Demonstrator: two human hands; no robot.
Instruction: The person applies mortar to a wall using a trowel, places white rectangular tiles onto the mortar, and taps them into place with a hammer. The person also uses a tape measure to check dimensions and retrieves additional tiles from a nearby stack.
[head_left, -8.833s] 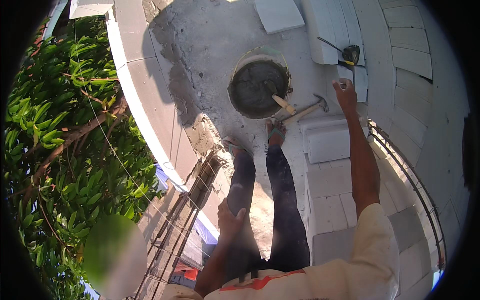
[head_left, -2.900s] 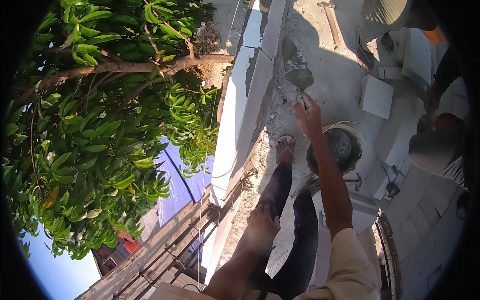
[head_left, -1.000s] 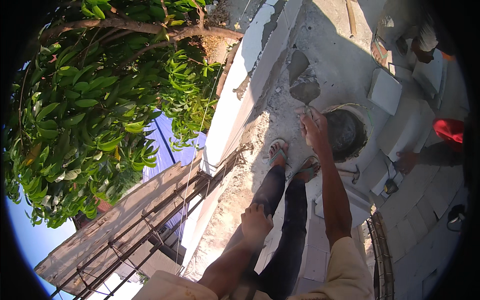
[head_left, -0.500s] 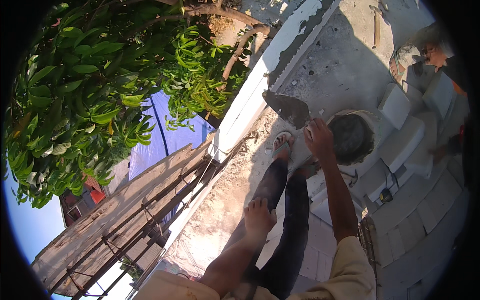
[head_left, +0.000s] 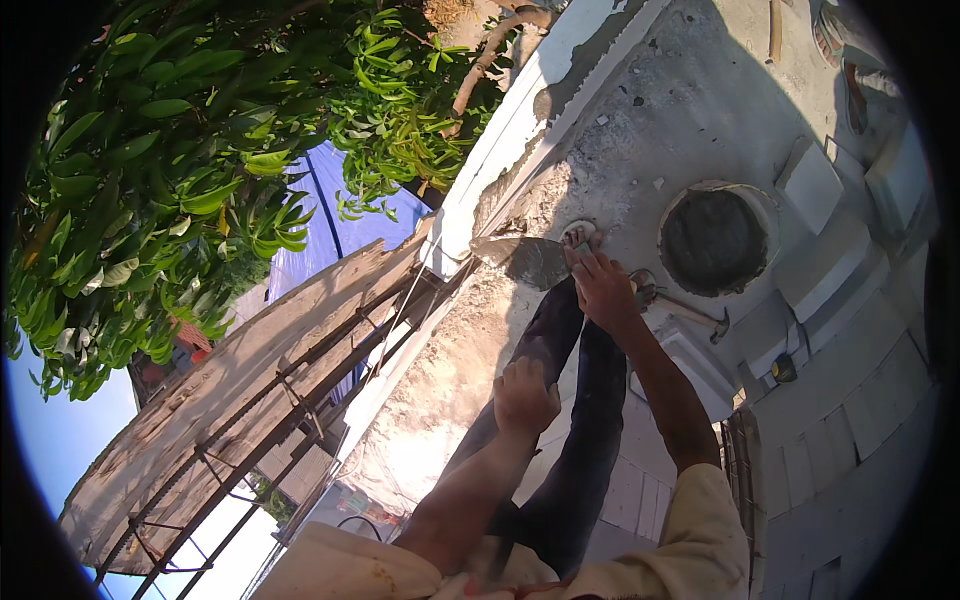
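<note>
My right hand [head_left: 603, 290] is closed round the handle of a trowel [head_left: 530, 258]. Its pointed blade lies to the left, by the edge of the white wall [head_left: 470, 225], partly in sun and partly in shade. Along the wall top farther off runs wet grey mortar [head_left: 600, 50]. A round bucket [head_left: 772, 240] to the right of this hand holds more grey mortar [head_left: 712, 243]. Over my left knee, my left hand [head_left: 527, 398] is curled with nothing visible in it. A hammer [head_left: 690, 314] lies just right of my feet.
White blocks [head_left: 810, 185] stand and lie on the right, with a tape measure [head_left: 783, 368] near them. Another person's foot [head_left: 828, 38] shows at the far right. Rusty rebar [head_left: 290, 400] and a plank [head_left: 240, 350] run along the left, below leafy branches [head_left: 180, 130] and blue sheeting [head_left: 330, 210].
The trowel and my right hand have moved left and nearer, away from the bucket, to the wall edge. My left hand has curled from lying on the knee. The view has shifted.
</note>
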